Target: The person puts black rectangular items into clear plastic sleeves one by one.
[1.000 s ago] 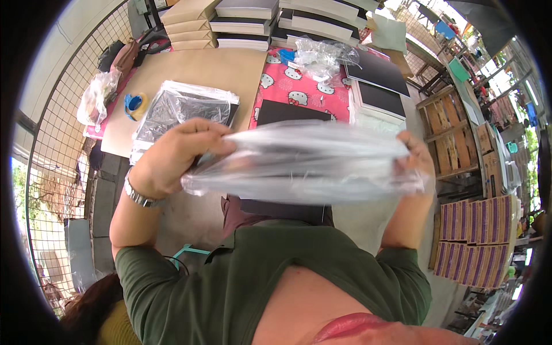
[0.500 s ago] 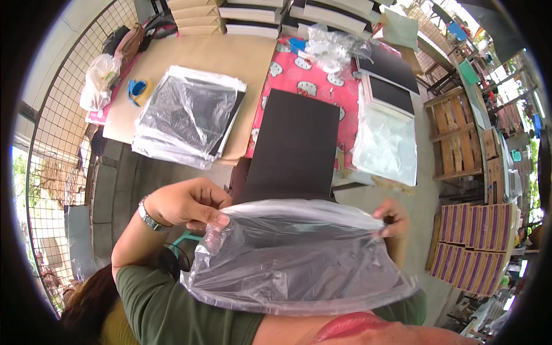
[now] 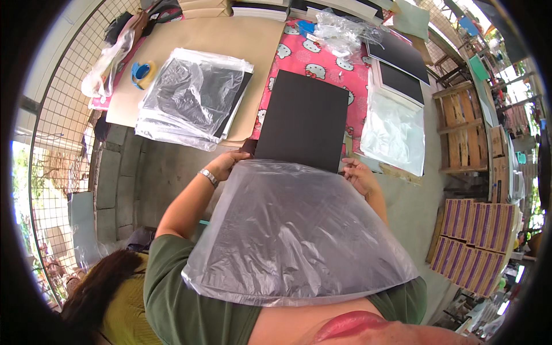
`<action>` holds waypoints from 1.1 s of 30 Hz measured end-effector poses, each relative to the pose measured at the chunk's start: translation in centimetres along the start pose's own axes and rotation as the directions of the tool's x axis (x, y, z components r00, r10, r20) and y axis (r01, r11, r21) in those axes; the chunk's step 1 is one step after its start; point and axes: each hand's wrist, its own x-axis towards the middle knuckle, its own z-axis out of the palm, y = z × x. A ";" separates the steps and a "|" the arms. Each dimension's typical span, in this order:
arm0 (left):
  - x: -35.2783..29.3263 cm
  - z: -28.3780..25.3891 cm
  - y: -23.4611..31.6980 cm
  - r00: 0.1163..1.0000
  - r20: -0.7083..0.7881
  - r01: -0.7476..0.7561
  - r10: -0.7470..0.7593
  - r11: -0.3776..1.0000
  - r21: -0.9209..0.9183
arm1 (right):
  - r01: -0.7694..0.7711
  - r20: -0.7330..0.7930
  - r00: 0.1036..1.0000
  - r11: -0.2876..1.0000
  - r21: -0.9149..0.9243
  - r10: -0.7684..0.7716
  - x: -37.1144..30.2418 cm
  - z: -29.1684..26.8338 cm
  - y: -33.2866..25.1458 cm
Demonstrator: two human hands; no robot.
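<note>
A large clear plastic bag point(image 3: 299, 236) hangs spread out in front of my body, its far edge meeting the near end of a black board point(image 3: 302, 121). My left hand point(image 3: 229, 164) is closed on the bag's far left corner, close to the board's left side. At the far right corner, my right hand point(image 3: 357, 174) pinches the bag beside the board's near right corner. Whether the board's near edge lies inside or beneath the plastic I cannot tell. The board rests flat on a pink patterned tablecloth point(image 3: 359, 86).
At the left lies a stack of plastic-wrapped black boards point(image 3: 190, 100) on brown paper point(image 3: 261, 63), beside a tape roll point(image 3: 144, 75). More clear bags point(image 3: 394, 132) lie at the right, near black boards point(image 3: 399, 83). Crumpled plastic point(image 3: 342, 34) sits at the back. A person point(image 3: 123, 299) is at lower left.
Both hands have moved forward toward the table, drawing the bag's far edge up to the board's near end. The bag is now stretched longer and flatter.
</note>
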 end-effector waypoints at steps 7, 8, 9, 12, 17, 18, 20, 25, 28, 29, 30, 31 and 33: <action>-9.7 5.3 1.9 0.533 0.240 -0.636 0.811 0.197 0.746 | 0.441 0.296 0.897 0.702 -0.560 -0.327 -8.3 6.8 -5.1; -11.7 6.6 3.0 0.550 0.371 -0.676 0.748 0.139 0.724 | 0.464 0.399 0.870 0.753 -0.466 -0.289 -9.3 8.0 -5.8; -11.8 6.9 2.8 0.575 0.442 -0.716 0.688 0.161 0.680 | 0.473 0.502 0.827 0.798 -0.373 -0.255 -9.8 8.9 -6.0; -9.5 7.2 1.4 0.651 0.572 -0.757 0.499 0.375 0.535 | 0.509 0.487 0.842 0.635 -0.581 -0.230 -5.0 7.5 -3.2; -2.9 6.0 -0.7 0.779 0.308 -0.604 0.547 0.519 0.605 | 0.329 0.129 0.943 0.801 -0.499 -0.307 -0.9 5.9 -0.7; -1.7 5.2 -1.5 0.755 0.268 -0.594 0.599 0.451 0.666 | 0.400 0.167 0.914 0.747 -0.531 -0.370 -0.7 5.7 -0.8; -1.3 5.4 -2.3 0.686 0.177 -0.531 0.705 0.320 0.785 | 0.229 -0.023 0.862 0.430 -0.873 -0.506 0.6 4.9 0.8; -1.6 7.8 0.3 0.845 -0.185 -0.517 0.502 0.855 -0.036 | 0.216 -0.144 0.762 0.458 -0.862 -0.631 3.3 8.5 -2.4; -2.4 7.5 2.7 0.814 -0.339 -0.568 0.473 0.772 -0.286 | 0.244 -0.187 0.879 0.749 -0.615 -0.440 3.2 11.9 -5.9; -2.4 6.6 3.5 0.793 -0.364 -0.597 0.489 0.742 -0.304 | 0.268 -0.165 0.861 0.706 -0.656 -0.481 3.4 11.1 -6.1; -2.4 5.6 4.3 0.770 -0.391 -0.627 0.504 0.710 -0.320 | 0.291 -0.139 0.843 0.658 -0.694 -0.520 3.7 10.1 -6.2; -2.0 3.9 4.8 0.748 -0.445 -0.642 0.492 0.706 -0.298 | 0.385 -0.154 0.702 0.553 -0.739 -0.695 4.1 8.1 -5.9; -1.6 2.2 5.4 0.709 -0.520 -0.670 0.476 0.684 -0.288 | 0.200 -0.166 0.382 0.256 -0.946 -0.909 4.7 3.1 -6.1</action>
